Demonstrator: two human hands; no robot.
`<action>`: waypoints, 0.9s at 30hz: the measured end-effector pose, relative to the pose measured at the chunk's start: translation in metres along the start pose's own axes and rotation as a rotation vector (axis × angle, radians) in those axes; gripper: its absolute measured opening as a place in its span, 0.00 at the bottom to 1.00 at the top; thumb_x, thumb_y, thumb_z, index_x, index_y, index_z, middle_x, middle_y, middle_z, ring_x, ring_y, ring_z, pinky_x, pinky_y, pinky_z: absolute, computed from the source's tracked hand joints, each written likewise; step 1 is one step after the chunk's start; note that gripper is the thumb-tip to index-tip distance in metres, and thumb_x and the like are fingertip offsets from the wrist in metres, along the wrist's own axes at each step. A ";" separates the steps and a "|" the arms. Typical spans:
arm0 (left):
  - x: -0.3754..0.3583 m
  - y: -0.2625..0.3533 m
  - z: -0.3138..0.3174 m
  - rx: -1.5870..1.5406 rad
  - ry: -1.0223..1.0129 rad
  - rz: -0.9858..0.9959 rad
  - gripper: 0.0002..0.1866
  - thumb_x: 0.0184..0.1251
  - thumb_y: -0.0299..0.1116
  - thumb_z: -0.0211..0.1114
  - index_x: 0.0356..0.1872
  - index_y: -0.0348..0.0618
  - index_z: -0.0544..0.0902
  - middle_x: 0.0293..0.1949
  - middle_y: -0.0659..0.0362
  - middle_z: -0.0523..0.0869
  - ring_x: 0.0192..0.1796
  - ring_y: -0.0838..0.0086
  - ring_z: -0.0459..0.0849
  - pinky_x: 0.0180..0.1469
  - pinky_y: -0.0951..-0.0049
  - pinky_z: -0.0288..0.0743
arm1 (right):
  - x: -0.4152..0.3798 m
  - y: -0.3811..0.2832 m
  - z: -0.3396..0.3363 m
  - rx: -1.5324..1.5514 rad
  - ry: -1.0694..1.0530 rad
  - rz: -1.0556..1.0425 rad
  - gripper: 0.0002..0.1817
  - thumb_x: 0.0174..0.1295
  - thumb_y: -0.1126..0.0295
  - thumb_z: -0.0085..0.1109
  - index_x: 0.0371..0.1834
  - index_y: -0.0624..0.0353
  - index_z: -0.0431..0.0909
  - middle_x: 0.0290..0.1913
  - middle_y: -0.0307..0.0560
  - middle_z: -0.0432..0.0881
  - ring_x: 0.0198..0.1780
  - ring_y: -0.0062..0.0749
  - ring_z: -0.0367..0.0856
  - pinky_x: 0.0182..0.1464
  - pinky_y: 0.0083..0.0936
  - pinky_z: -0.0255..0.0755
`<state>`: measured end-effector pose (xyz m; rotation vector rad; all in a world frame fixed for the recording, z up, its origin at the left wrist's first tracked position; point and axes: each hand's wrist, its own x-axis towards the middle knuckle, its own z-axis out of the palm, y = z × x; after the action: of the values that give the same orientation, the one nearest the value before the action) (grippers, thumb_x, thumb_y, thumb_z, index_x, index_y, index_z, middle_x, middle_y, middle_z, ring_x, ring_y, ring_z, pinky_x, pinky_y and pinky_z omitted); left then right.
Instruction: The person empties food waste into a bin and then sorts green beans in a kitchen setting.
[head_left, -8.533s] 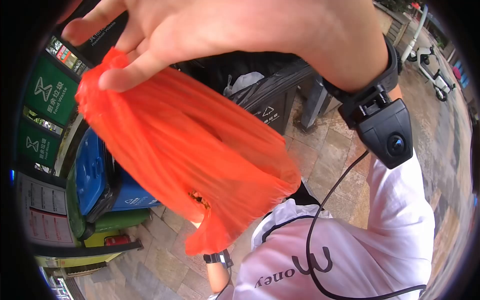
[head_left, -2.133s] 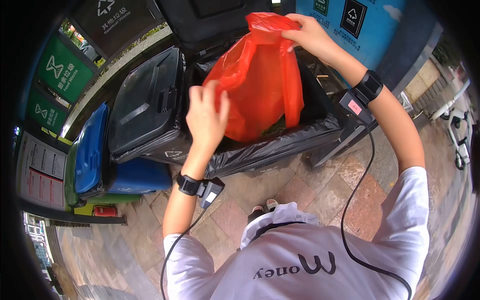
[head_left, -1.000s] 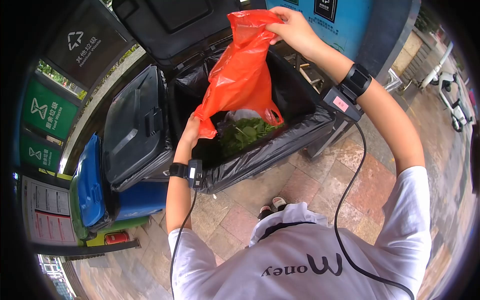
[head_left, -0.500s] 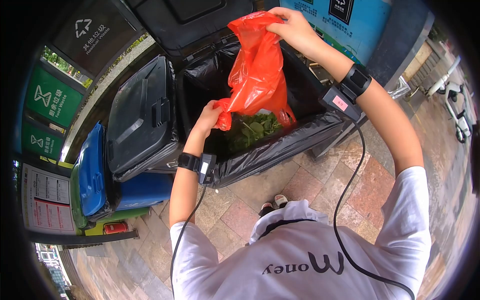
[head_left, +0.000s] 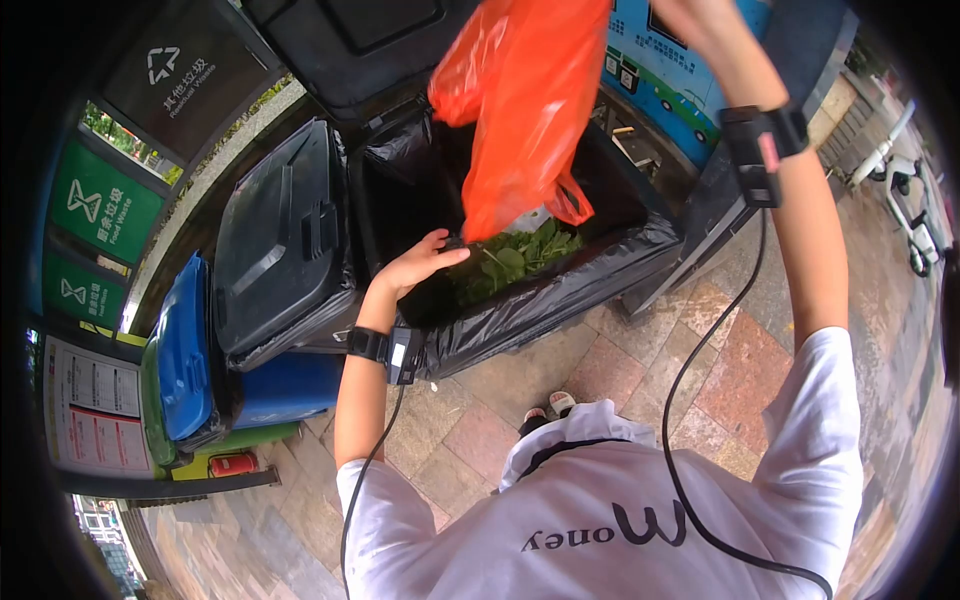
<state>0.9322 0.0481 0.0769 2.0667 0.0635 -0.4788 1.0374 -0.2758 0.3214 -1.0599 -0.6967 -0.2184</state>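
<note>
A red plastic bag (head_left: 530,120) hangs over the open black bin, its top running out of the picture. My right hand (head_left: 700,25) is raised at the upper edge, blurred, with its fingers cut off by the frame; the bag hangs from that side. Below the bag's lower corner, my left hand (head_left: 415,265) has its thumb and fingers apart and holds nothing. Green leaves (head_left: 525,250) lie inside the bin, beneath the bag. A black liner (head_left: 560,310) is folded over the bin's front rim.
Left of the open bin stands another bin with a closed black lid (head_left: 275,235), then a blue bin (head_left: 185,350). Waste-sorting signs (head_left: 110,195) line the left side. A blue printed panel (head_left: 665,85) rises behind on the right. Paving tiles (head_left: 480,435) cover the ground.
The red bag has risen and hangs longer, as my right hand moved up and right. My left hand has let go of the bag and opened, slightly lower. The leaves stay in the bin.
</note>
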 end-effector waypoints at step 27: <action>-0.147 0.107 -0.014 0.367 1.574 0.910 0.15 0.44 0.17 0.59 0.36 0.36 0.69 0.38 0.48 0.69 0.40 0.52 0.72 0.40 0.60 0.68 | -0.111 -0.014 -0.013 -0.694 -0.190 -0.640 0.11 0.52 0.80 0.51 0.39 0.62 0.75 0.43 0.48 0.78 0.44 0.34 0.77 0.47 0.25 0.69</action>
<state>0.8263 0.0254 0.2236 2.0247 -0.0495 1.7896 0.9505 -0.3111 0.2584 -1.4970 -1.1670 -0.9740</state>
